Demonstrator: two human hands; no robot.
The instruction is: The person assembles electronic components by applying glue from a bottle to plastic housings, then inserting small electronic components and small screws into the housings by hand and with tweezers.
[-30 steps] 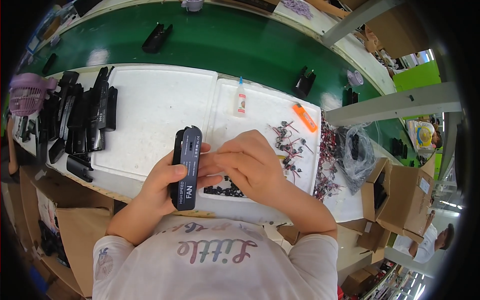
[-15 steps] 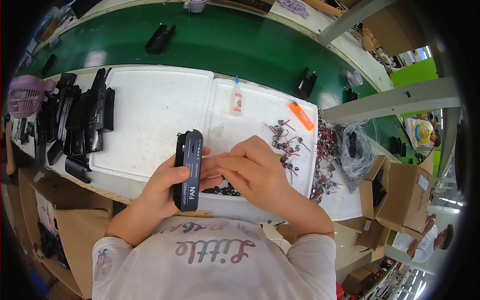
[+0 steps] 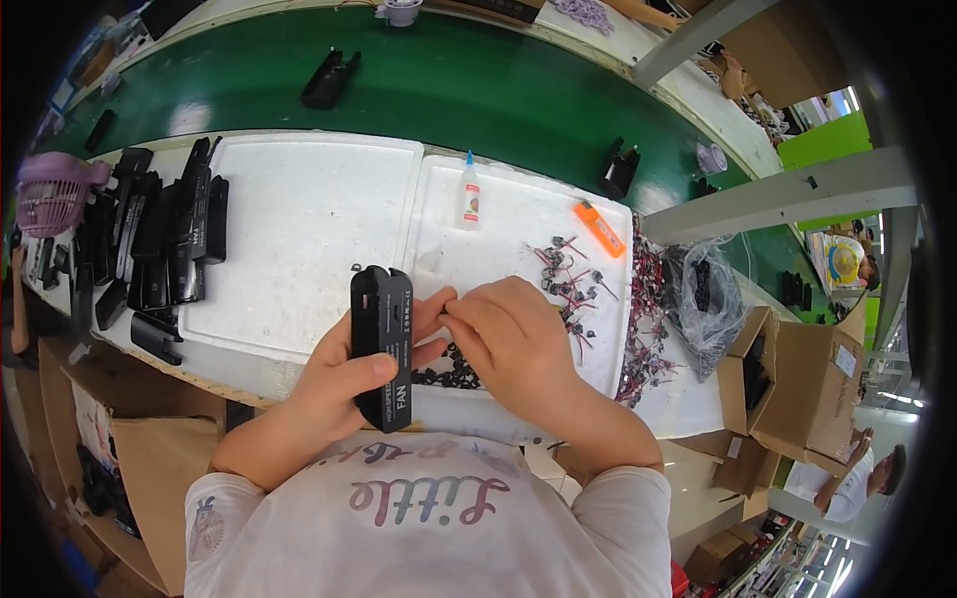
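My left hand [image 3: 334, 374] is wrapped round a black fan handle casing [image 3: 396, 344], holding it upright in the picture with its printed side up. The thumb lies across the casing and the fingertips come out on its right. Against those fingertips my right hand [image 3: 518, 344] pinches thumb and fingers together; a dark speck shows there, too small to name. Beneath the hands lie several small black parts [image 3: 449, 377] on the white foam board [image 3: 309, 239]. To the right of them are small wired components [image 3: 570, 289] with red and black leads.
A glue bottle [image 3: 469, 199] with a blue tip and an orange cutter [image 3: 598, 228] lie beyond my hands. Black casings [image 3: 155, 239] and a purple fan head [image 3: 55, 189] crowd the left. A green conveyor [image 3: 449, 90] runs behind; a clear bag [image 3: 706, 309] and cardboard boxes [image 3: 807, 399] stand right.
The casing has shifted slightly right and turned, showing more of its left side. My right fingers have come together near the left fingertips. On the conveyor, casings have moved right.
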